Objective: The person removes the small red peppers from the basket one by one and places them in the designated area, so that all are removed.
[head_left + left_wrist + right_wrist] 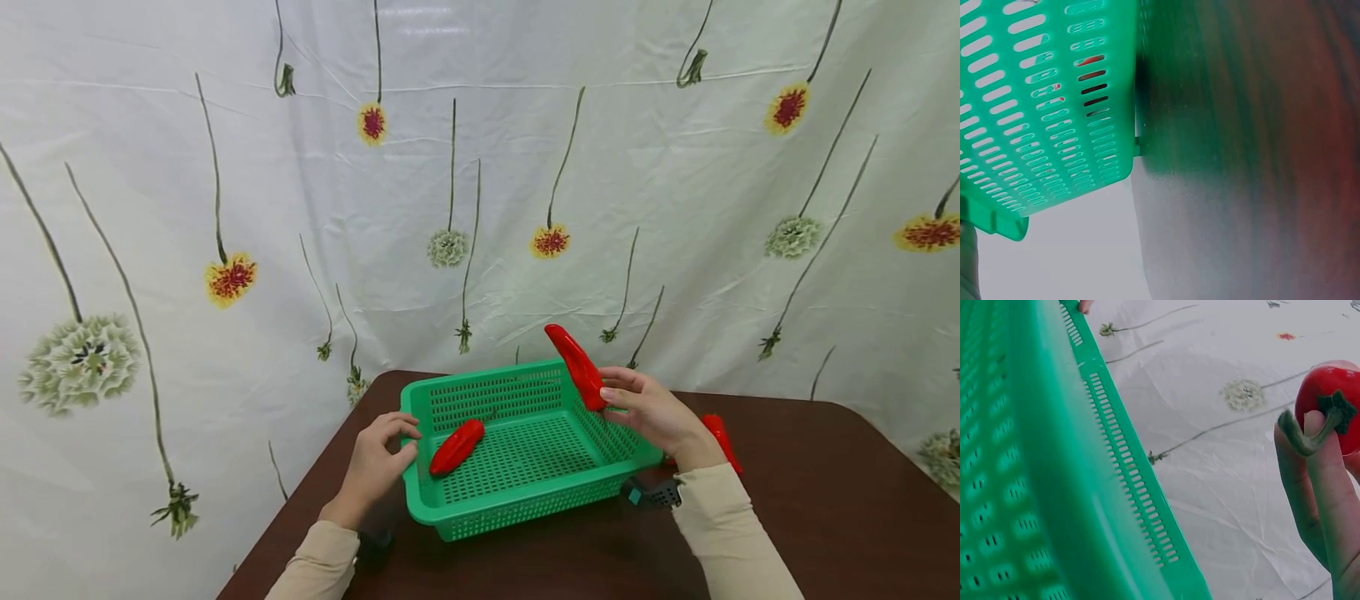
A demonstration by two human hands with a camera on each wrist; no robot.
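Observation:
My right hand (652, 412) holds a red chili pepper (576, 363) above the right end of a green plastic basket (517, 502). The pepper's pointed tip is raised toward the upper left. Its curved green stem (1310, 440) shows between the fingers in the right wrist view. Inside the basket, toward the left, lies another red chili pepper (457, 447). At the basket's left rim is my left hand (375, 462), its fingers loosely bent over the edge and thumb apart from them. The left wrist view shows mostly the basket's slotted wall (1047, 119).
On the dark brown table (832, 500), more red peppers (720, 440) lie right of the basket, partly hidden behind my right wrist. A white cloth with printed flowers (480, 183) hangs behind the table.

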